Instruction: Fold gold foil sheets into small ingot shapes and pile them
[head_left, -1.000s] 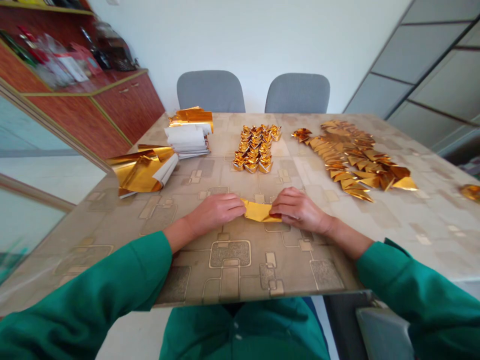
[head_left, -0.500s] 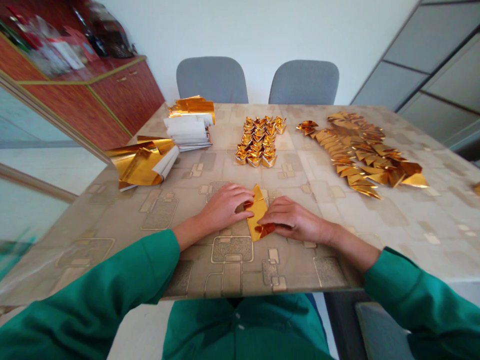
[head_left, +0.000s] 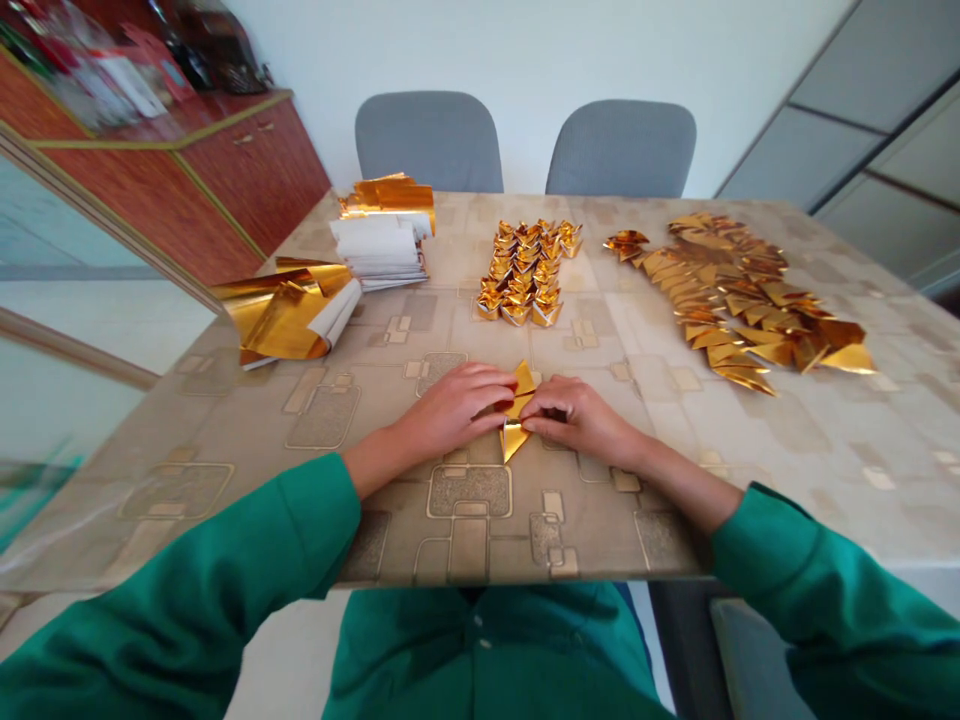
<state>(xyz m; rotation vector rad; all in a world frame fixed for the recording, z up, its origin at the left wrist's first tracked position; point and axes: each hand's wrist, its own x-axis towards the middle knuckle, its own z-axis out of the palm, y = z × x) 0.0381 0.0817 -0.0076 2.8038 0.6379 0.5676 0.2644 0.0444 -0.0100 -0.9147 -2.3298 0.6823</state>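
Note:
Between my two hands lies a sheet of gold foil paper (head_left: 515, 442), partly folded, with pointed ends at top and bottom. My left hand (head_left: 455, 408) grips its left edge, fingers bent over it and thumb below. On the other side my right hand (head_left: 581, 420) pinches a fold at the lower right of the paper. Fingers cover much of the paper's middle. Beyond the hands stand rows of folded gold paper ingots (head_left: 521, 275), packed close together.
Loose gold foil sheets (head_left: 289, 315) lie at the left, near a stack of white-backed foil paper (head_left: 382, 250). Many folded gold pieces (head_left: 739, 300) spread across the right side. Two grey chairs (head_left: 427, 140) stand behind the patterned table (head_left: 360, 540).
My right hand has brought the lower right flap inward and up, so the paper's lower end is now a narrow point. My left hand stays at the left edge. The view has shifted slightly.

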